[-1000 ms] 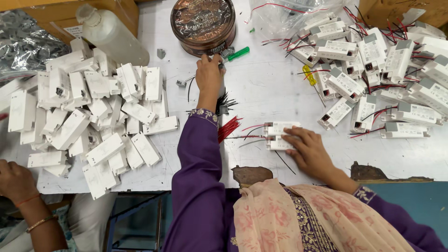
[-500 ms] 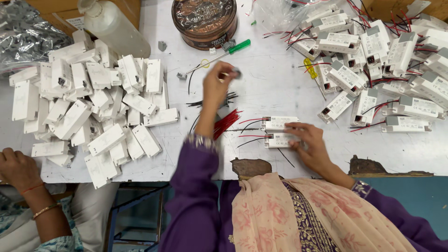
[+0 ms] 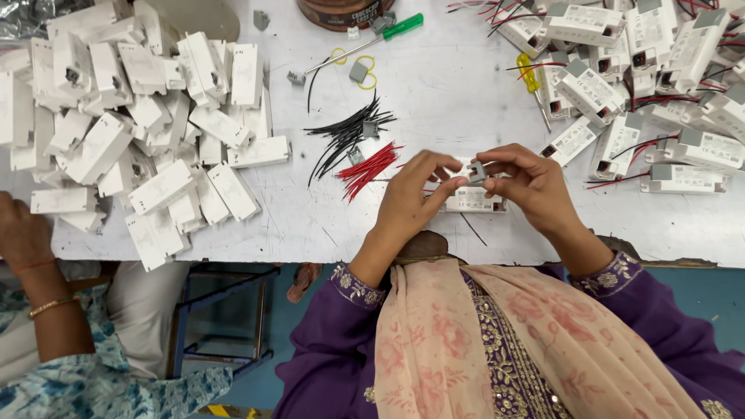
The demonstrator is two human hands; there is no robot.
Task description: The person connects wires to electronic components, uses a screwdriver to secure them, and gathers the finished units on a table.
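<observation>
Clip (image 3: 477,171), small and grey, was what I watched most closely: it sat pinched between the fingers of both hands, just above a white box (image 3: 472,200) lying on the bench (image 3: 434,85) right in front of the body.

Going by size, the bench came first, a scuffed white top. On its left lay a big heap of white boxes (image 3: 132,124) without wires; on its right a second heap of wired boxes (image 3: 652,70), their grey ends and red and black leads showing. A co-worker's hand (image 3: 22,233) rested at the bench's left edge, next to the first heap.

My left hand (image 3: 410,203) had thumb and forefinger closed on the clip's left side. My right hand (image 3: 535,185) gripped it from the right, fingers curled round it.

Between the heaps lay a fan of black wires (image 3: 341,140) and, touching it lower down, a bundle of red wires (image 3: 369,167), both near the left hand. Farther up were a green screwdriver (image 3: 372,39) and a yellow screwdriver (image 3: 531,77), well apart from the hands. Loose grey clips (image 3: 358,71) were scattered near the green one.
</observation>
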